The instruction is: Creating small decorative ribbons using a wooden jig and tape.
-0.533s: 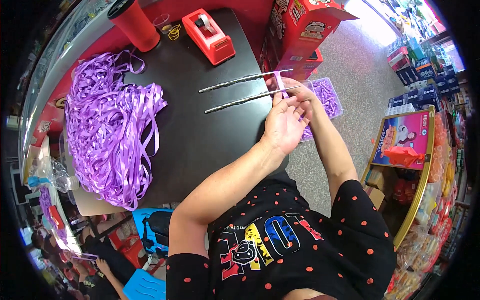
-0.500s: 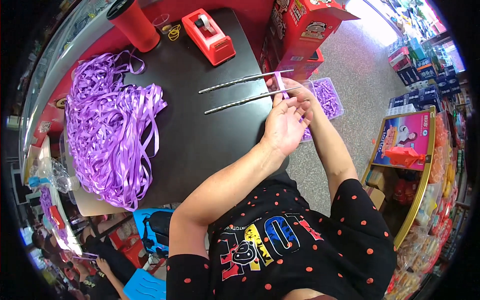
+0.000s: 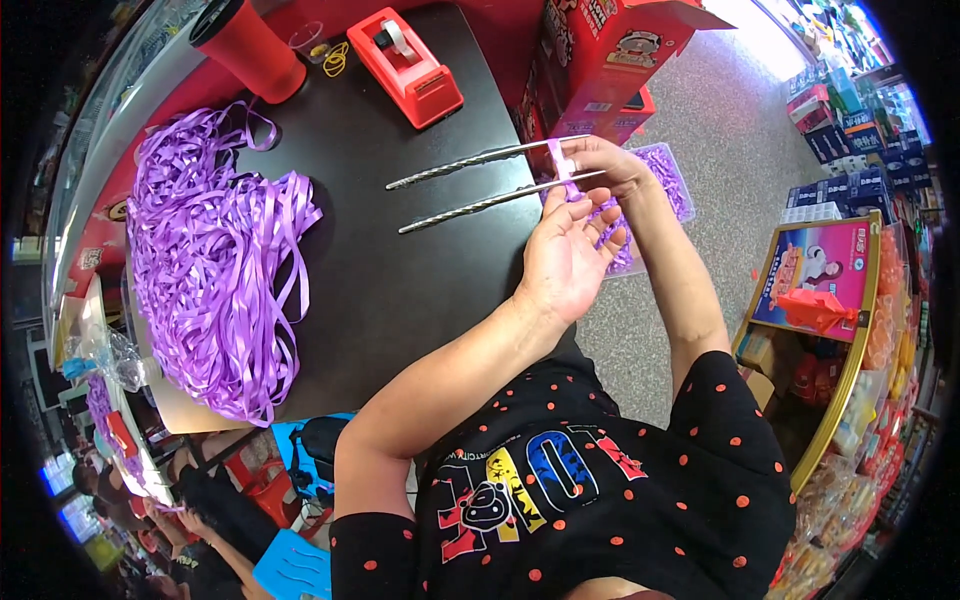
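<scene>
Two parallel metal rods with twisted shafts (image 3: 458, 212) reach across the right part of the dark table. A short band of purple ribbon (image 3: 557, 158) runs across both near their right ends. My left hand (image 3: 568, 250) is palm up below the rods, thumb and forefinger closed on the ribbon, its other fingers loosely curled. Just beyond it, my right hand (image 3: 607, 165) bends its fingers against the ribbon beside the rod ends; its fingertips are partly hidden. Beneath my hands, a clear tub of purple ribbon pieces (image 3: 665, 180) is partly covered by my right wrist.
A large heap of purple ribbon (image 3: 215, 290) covers the left of the black table (image 3: 370, 320). A red tape dispenser (image 3: 408, 70), yellow rubber bands (image 3: 335, 60) and a red tumbler (image 3: 255, 50) line the far side. A red carton (image 3: 610, 60) stands beyond my hands. Other people sit at lower left.
My right hand has come up and round the rod ends, showing more of its bent fingers at the ribbon. My left hand stays nearly in place. The whole view has shifted slightly.
</scene>
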`<control>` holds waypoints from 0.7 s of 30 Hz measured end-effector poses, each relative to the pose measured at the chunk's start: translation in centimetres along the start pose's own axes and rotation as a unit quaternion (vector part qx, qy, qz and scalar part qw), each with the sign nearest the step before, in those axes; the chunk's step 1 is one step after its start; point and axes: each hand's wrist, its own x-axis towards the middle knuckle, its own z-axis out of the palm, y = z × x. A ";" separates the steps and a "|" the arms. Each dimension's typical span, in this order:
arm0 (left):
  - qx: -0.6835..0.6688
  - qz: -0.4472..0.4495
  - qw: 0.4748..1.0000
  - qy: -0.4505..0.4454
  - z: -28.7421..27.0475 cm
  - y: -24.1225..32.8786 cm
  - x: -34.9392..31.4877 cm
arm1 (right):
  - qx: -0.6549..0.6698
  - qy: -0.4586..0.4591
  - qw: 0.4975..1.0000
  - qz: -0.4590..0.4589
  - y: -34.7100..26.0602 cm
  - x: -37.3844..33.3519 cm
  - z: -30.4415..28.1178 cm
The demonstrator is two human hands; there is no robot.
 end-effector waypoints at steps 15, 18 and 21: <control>0.041 0.049 0.998 0.026 -0.2 0.0 0.4 | -0.115 0.145 0.975 0.125 -4.0 -0.7 3.2; 0.032 0.046 0.998 0.020 -0.4 0.0 0.5 | -0.113 0.155 0.973 0.132 -4.2 -0.9 3.6; 0.024 0.056 0.998 0.029 -0.3 -0.1 0.5 | -0.106 0.180 0.969 0.134 -4.1 -1.2 3.9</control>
